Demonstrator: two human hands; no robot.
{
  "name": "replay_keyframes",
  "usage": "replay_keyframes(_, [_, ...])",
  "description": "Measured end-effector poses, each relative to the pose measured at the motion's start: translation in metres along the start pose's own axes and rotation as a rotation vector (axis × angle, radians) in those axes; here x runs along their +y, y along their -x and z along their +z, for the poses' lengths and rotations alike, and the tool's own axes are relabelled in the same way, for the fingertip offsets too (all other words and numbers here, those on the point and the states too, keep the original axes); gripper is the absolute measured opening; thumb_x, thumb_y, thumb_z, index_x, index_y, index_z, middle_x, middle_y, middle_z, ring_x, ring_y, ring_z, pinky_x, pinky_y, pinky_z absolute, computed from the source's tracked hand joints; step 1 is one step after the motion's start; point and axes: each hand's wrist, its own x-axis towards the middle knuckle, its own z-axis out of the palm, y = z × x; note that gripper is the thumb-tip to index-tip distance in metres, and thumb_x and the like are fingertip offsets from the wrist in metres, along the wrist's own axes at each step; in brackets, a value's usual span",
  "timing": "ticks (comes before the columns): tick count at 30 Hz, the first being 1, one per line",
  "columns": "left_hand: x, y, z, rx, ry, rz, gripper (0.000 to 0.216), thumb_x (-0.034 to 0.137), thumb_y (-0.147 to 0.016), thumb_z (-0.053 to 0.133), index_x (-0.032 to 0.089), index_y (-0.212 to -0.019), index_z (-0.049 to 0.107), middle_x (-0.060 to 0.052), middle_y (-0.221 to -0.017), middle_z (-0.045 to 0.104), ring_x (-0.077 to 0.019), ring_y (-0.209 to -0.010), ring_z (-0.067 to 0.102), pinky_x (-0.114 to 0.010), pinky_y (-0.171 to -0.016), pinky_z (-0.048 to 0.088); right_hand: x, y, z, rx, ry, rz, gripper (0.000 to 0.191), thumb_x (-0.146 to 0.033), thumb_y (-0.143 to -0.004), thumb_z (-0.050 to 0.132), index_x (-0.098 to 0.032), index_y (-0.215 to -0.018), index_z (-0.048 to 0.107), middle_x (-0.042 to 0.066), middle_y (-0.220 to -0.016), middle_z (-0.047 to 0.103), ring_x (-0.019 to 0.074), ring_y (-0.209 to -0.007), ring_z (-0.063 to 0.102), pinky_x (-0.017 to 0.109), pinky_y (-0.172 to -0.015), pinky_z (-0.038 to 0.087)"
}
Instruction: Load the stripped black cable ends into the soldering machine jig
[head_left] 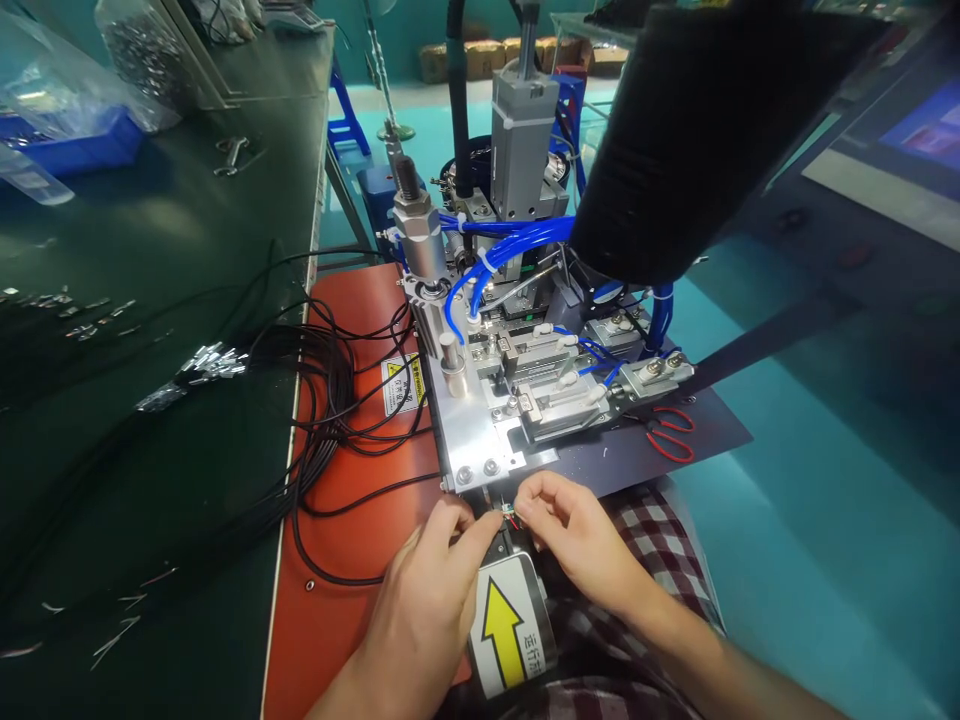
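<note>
My left hand [431, 590] and my right hand [574, 535] meet just below the front edge of a metal machine plate [469, 430]. Both pinch the end of a thin black cable with small coloured wire tips [508, 517] between thumb and forefinger. The cable runs off to a bundle of black cables [330, 400] looped on the orange base [349, 500]. Under my hands is a grey cover with a yellow arrow label [504, 625]. The machine above carries a clamp fixture [551, 395], blue air hoses [487, 265] and a pneumatic cylinder [416, 230].
Red-handled scissors [671, 432] lie on the dark plate at the right. A dark green bench [150, 300] on the left holds metal-tipped cable ends [202, 365], a blue bin [82, 140] and plastic bags. A black hood [697, 130] overhangs at the upper right. Checked trousers [652, 540] are below.
</note>
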Motion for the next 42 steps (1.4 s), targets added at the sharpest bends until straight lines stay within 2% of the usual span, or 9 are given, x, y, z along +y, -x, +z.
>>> replay_keyframes(6, [0.000,0.002,0.001,-0.038,-0.021,-0.013,0.037,0.001,-0.083,0.040,0.011,-0.112,0.060,-0.008,-0.083,0.055,-0.0189,-0.066,0.059,-0.031,-0.056,0.056,0.011,0.004,0.003,0.055,0.082,-0.100,0.017,-0.028,-0.091,0.050,-0.020,-0.076,0.050,-0.004,-0.067,0.046,0.0117,-0.059,0.045,0.024,-0.057,0.037])
replay_keyframes(14, [0.000,0.002,0.001,-0.042,-0.034,-0.008,0.038,0.000,-0.082,0.039,0.011,-0.111,0.061,-0.008,-0.084,0.055,-0.0177,-0.066,0.058,-0.029,-0.055,0.055,0.002,-0.001,0.000,-0.077,-0.116,0.142,0.026,-0.040,-0.086,0.053,-0.020,-0.071,0.048,-0.008,-0.051,0.041,0.0096,-0.046,0.037,0.023,-0.048,0.030])
replay_keyframes(17, [-0.002,0.004,0.003,-0.052,-0.044,-0.001,0.040,0.000,-0.081,0.038,0.012,-0.114,0.059,-0.008,-0.084,0.054,-0.0182,-0.067,0.057,-0.029,-0.056,0.055,0.000,0.001,0.001,-0.023,-0.019,0.118,0.025,-0.039,-0.087,0.051,-0.020,-0.071,0.048,-0.007,-0.053,0.042,0.0106,-0.048,0.039,0.023,-0.049,0.031])
replay_keyframes(21, [-0.004,0.008,0.007,-0.058,-0.065,-0.020,0.043,0.001,-0.082,0.037,0.015,-0.118,0.057,-0.008,-0.087,0.053,-0.0188,-0.071,0.056,-0.030,-0.060,0.054,0.001,0.004,0.003,0.100,0.206,-0.048,0.018,-0.027,-0.089,0.049,-0.020,-0.072,0.050,-0.003,-0.066,0.051,0.0132,-0.061,0.047,0.025,-0.057,0.037])
replay_keyframes(25, [-0.005,0.009,0.008,-0.040,-0.074,-0.035,0.045,0.002,-0.083,0.036,0.019,-0.119,0.057,-0.007,-0.088,0.053,-0.0172,-0.073,0.055,-0.027,-0.062,0.053,0.002,0.004,0.005,0.062,0.229,-0.010,0.018,-0.026,-0.091,0.044,-0.021,-0.073,0.048,-0.005,-0.062,0.046,0.0123,-0.055,0.044,0.024,-0.052,0.036])
replay_keyframes(29, [-0.004,0.009,0.007,-0.046,-0.063,-0.028,0.044,0.003,-0.083,0.036,0.020,-0.119,0.057,-0.006,-0.088,0.053,-0.0167,-0.074,0.056,-0.026,-0.063,0.053,0.004,0.005,0.004,0.112,0.328,-0.055,0.017,-0.025,-0.090,0.047,-0.020,-0.073,0.050,-0.003,-0.064,0.049,0.0129,-0.057,0.045,0.024,-0.054,0.036])
replay_keyframes(35, [-0.004,0.005,0.008,-0.037,-0.039,-0.004,0.043,-0.002,-0.080,0.036,0.014,-0.113,0.059,-0.007,-0.085,0.053,-0.0178,-0.070,0.056,-0.028,-0.060,0.054,-0.002,0.005,-0.001,0.066,0.181,-0.005,0.014,-0.030,-0.087,0.051,-0.019,-0.079,0.056,-0.003,-0.065,0.050,0.0111,-0.052,0.043,0.024,-0.049,0.034])
replay_keyframes(39, [-0.004,0.005,0.008,-0.048,-0.033,-0.001,0.041,-0.001,-0.080,0.038,0.014,-0.112,0.059,-0.008,-0.085,0.053,-0.0181,-0.070,0.056,-0.029,-0.060,0.055,-0.008,0.004,0.005,0.096,0.129,0.016,0.016,-0.030,-0.084,0.053,-0.018,-0.074,0.056,-0.004,-0.062,0.047,0.0104,-0.051,0.039,0.023,-0.048,0.032])
replay_keyframes(42, [-0.005,0.007,0.008,-0.046,-0.027,-0.005,0.041,0.000,-0.081,0.037,0.014,-0.113,0.059,-0.008,-0.086,0.053,-0.0184,-0.070,0.056,-0.029,-0.060,0.055,-0.003,0.001,0.008,0.101,0.048,0.087,0.014,-0.028,-0.082,0.053,-0.019,-0.071,0.053,-0.006,-0.057,0.043,0.0100,-0.048,0.038,0.022,-0.045,0.030])
